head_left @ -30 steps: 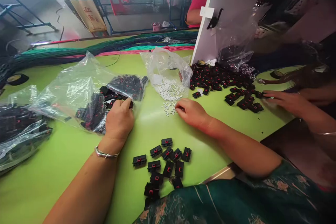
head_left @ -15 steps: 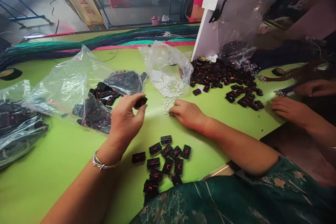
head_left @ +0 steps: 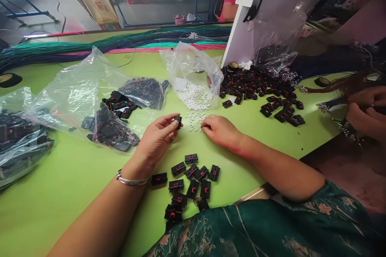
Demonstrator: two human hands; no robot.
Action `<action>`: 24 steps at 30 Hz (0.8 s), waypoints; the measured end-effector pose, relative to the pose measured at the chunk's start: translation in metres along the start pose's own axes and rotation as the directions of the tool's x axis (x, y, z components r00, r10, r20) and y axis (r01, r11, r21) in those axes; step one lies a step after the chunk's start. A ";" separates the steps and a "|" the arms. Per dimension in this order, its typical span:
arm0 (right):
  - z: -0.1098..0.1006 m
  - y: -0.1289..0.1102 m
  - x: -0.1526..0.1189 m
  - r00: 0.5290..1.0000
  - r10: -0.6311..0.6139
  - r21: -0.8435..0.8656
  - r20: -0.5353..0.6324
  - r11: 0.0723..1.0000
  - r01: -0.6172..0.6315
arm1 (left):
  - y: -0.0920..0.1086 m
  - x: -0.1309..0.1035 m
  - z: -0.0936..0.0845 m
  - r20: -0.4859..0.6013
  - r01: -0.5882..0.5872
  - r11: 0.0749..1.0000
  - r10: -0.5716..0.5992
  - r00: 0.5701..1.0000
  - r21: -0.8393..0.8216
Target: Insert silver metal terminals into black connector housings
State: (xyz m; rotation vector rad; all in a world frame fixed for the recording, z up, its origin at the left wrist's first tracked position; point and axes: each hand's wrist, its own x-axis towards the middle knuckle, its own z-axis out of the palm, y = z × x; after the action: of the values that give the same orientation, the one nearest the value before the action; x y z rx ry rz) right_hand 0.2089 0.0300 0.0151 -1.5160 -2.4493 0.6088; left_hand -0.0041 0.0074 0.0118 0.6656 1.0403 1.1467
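Observation:
A black plastic connector housing point(head_left: 178, 122) is pinched between the thumb and fingers of my left hand point(head_left: 159, 134), just above the table. My right hand point(head_left: 222, 131) rests at the edge of a scatter of small white plugs point(head_left: 194, 120), its fingertips pressed together; whatever lies between them is too small to make out. Below my hands several black connector housings with red clips point(head_left: 192, 189) lie on the green tabletop. More white plugs point(head_left: 193, 97) spill from the mouth of a clear plastic bag point(head_left: 202, 57).
Clear bags of black housings point(head_left: 114, 132) lie to the left. A large pile of housings point(head_left: 250, 84) sits by a white upright panel point(head_left: 241, 28). Bundled wires point(head_left: 120, 46) run along the back. At right, a co-worker's hands point(head_left: 366, 112) handle wires.
My left hand has moved right and turned, bringing the connector housing nearer the white plugs. My right hand has shifted slightly right. The co-worker's hands have moved right.

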 end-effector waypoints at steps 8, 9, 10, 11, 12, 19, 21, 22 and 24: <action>0.009 -0.009 0.001 1.000 0.013 -0.135 0.010 0.991 -0.012 | -0.005 0.002 -0.003 0.097 0.077 0.995 -0.071 0.993 -0.059; 0.010 -0.011 0.001 1.000 0.004 -0.174 0.019 0.985 -0.001 | -0.006 0.002 -0.004 0.107 0.088 0.994 -0.081 0.991 -0.064; 0.011 -0.012 0.001 1.000 -0.005 -0.212 0.028 0.977 0.011 | -0.006 0.002 -0.004 0.118 0.098 0.993 -0.089 0.989 -0.069; 0.012 -0.013 0.001 0.999 -0.012 -0.245 0.037 0.969 0.021 | -0.006 0.003 -0.004 0.130 0.106 0.992 -0.096 0.987 -0.074; 0.012 -0.014 0.001 0.999 -0.017 -0.270 0.045 0.962 0.028 | -0.006 0.003 -0.004 0.143 0.113 0.991 -0.101 0.985 -0.078; 0.005 -0.007 0.002 0.997 -0.062 -0.113 -0.041 0.992 0.057 | -0.007 -0.002 0.000 0.225 0.133 0.990 -0.120 0.967 -0.044; 0.003 -0.005 0.002 0.995 -0.072 -0.058 -0.075 0.996 0.068 | -0.006 -0.004 0.001 0.231 0.126 0.992 -0.116 0.966 -0.028; 0.003 -0.005 0.002 0.994 -0.076 -0.035 -0.078 0.997 0.074 | -0.006 -0.005 0.001 0.231 0.118 0.993 -0.110 0.967 -0.020; 0.004 -0.003 0.002 0.993 -0.084 0.024 -0.077 0.996 0.086 | -0.005 -0.006 0.001 0.225 0.100 0.995 -0.098 0.969 0.000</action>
State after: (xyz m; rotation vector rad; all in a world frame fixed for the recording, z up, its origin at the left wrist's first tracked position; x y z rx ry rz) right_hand 0.2037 0.0296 0.0132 -1.3904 -2.4241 0.5555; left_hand -0.0012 0.0003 0.0099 0.7096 0.8641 0.9653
